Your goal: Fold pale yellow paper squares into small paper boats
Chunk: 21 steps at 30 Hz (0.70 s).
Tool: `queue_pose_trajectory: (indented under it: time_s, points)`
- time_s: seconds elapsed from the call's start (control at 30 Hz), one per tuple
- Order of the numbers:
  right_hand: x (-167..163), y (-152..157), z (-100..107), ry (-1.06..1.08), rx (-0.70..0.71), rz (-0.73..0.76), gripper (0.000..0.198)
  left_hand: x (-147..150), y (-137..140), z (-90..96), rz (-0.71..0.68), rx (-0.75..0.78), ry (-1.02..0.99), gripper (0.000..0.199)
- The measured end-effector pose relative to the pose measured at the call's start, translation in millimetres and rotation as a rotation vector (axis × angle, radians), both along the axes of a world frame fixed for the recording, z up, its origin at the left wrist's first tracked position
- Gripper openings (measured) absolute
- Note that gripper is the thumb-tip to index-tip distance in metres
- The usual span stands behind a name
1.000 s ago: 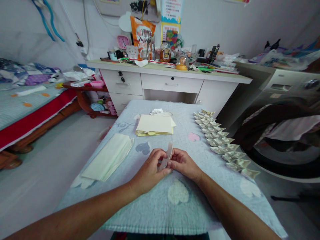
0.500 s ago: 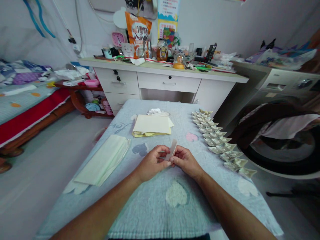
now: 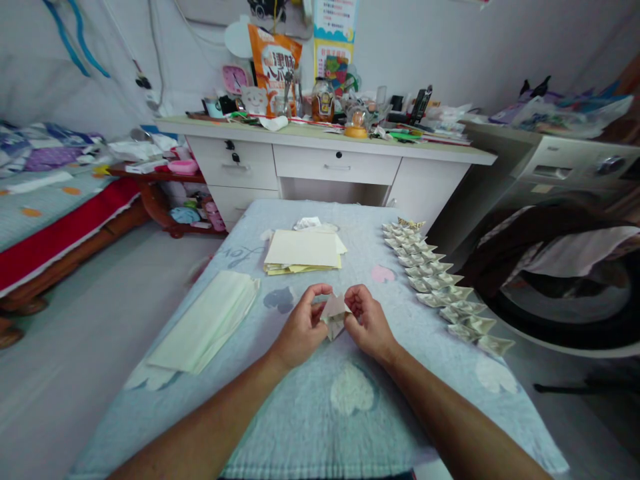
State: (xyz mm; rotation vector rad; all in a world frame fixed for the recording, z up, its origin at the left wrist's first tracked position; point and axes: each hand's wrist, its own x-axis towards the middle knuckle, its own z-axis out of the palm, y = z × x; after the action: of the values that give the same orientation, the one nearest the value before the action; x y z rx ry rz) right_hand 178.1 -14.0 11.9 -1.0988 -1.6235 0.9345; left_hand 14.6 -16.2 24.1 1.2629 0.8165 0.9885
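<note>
Thumb and fingers of the left hand point(image 3: 304, 327) pinch one side of a small folded paper point(image 3: 335, 308), and the right hand point(image 3: 370, 327) holds the opposite side; the two hands stand close together but do not appear to touch. The folded paper is between them, over the middle of the cloth-covered table point(image 3: 300, 420), with its point toward the near edge and an opening showing across its middle. The step in hand looks like opening or shaping folded layers; the finer creases are too small to tell. The next move seems to call for a light, even pinch from both thumbs, so that the layers part without tearing and both sides match.

Beyond the hands, a stack of cream paper point(image 3: 301, 248) lies toward the far edge of the surface, yellow sheets point(image 3: 307, 268) showing beneath, with a crumpled white scrap point(image 3: 307, 223) behind it. Long pale-green sheets point(image 3: 200, 327) lie slantwise along the left edge. Along the right edge, boat-like folded pieces point(image 3: 436, 280) with pointed ends sit in a line running back to the far right corner. Past the far edge stands a white desk point(image 3: 338, 170), bearing an orange bag point(image 3: 275, 70) and a jar point(image 3: 323, 101); a washing machine point(image 3: 560, 167) stands off the right edge.
</note>
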Motion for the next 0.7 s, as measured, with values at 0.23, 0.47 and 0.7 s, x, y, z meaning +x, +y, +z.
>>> queue_pose_trajectory:
  time_s: [0.23,0.47,0.7]
  points:
    - [-2.0,-2.8,3.0,-0.314,0.139,-0.071,0.018,6.3,-2.0,-6.8,0.1,0.103,0.126,0.05]
    - [-2.5,-5.6,2.3,-0.323,0.197,-0.063,0.03,7.2,-2.4,-10.9,0.161,0.237,0.249,0.064]
    - [-3.0,-3.0,0.9,-0.325,0.244,-0.155,0.03,6.6,-5.8,-10.7,0.068,0.283,0.255,0.059]
